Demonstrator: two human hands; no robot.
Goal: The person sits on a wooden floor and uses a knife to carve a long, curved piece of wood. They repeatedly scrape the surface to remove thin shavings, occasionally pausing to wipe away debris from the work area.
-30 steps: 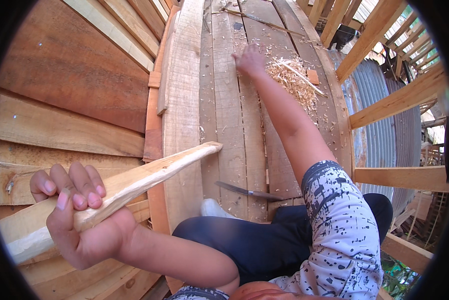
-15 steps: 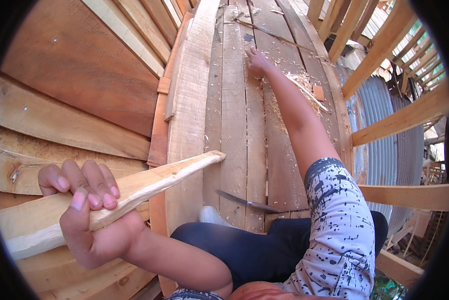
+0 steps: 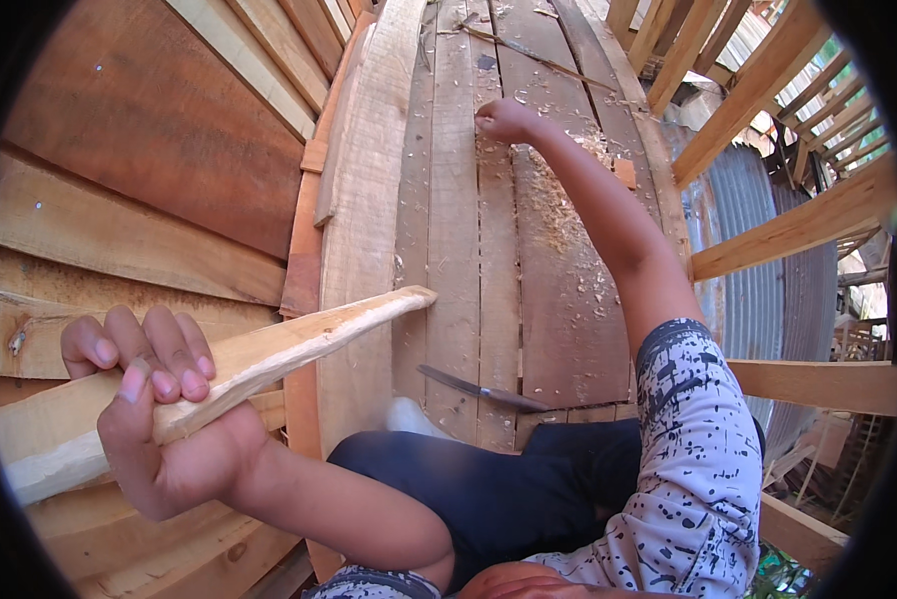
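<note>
Our right hand point(image 3: 505, 120) has slid left across the planks point(image 3: 558, 299) since a second ago, off the pile of shavings point(image 3: 568, 190) and onto the barer boards beside it, fingers curled down. Our view tipped a bit too, so the stick point(image 3: 269, 354) in our left hand point(image 3: 154, 399) now sits slightly lower in the picture.
</note>
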